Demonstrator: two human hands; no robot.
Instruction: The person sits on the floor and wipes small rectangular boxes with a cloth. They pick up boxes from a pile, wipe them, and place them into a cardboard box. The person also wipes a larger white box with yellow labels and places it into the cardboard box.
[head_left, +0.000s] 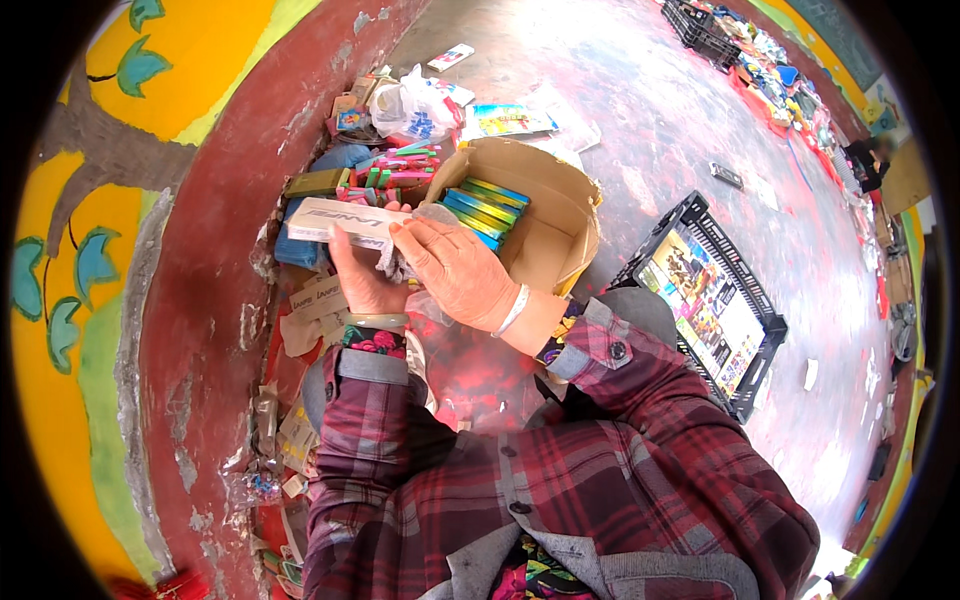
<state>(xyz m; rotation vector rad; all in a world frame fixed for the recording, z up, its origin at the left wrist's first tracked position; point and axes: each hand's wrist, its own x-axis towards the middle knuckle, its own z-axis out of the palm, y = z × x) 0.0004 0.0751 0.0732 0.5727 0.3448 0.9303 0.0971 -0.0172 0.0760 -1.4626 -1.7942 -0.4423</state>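
Observation:
My left hand (pixel 362 280) grips a long, flat white box (pixel 335 222) from below, with its thumb up along the near side. My right hand (pixel 462 272) is closed around a crumpled grey cloth (pixel 393 264), and its fingertips touch the right end of the white box. Part of the cloth is hidden behind the fingers. Just beyond my right hand stands an open cardboard box (pixel 565 225). Inside it, several slim blue, green and yellow packs (pixel 487 210) lie in a row.
Colourful small packs (pixel 395 170), a white plastic bag (pixel 410 108) and flattened cartons (pixel 318 308) crowd the red wall (pixel 215 280). To the right a black plastic crate (pixel 745 385) lies with a printed sheet in it. More goods (pixel 785 85) line the far wall, near another person (pixel 868 165).

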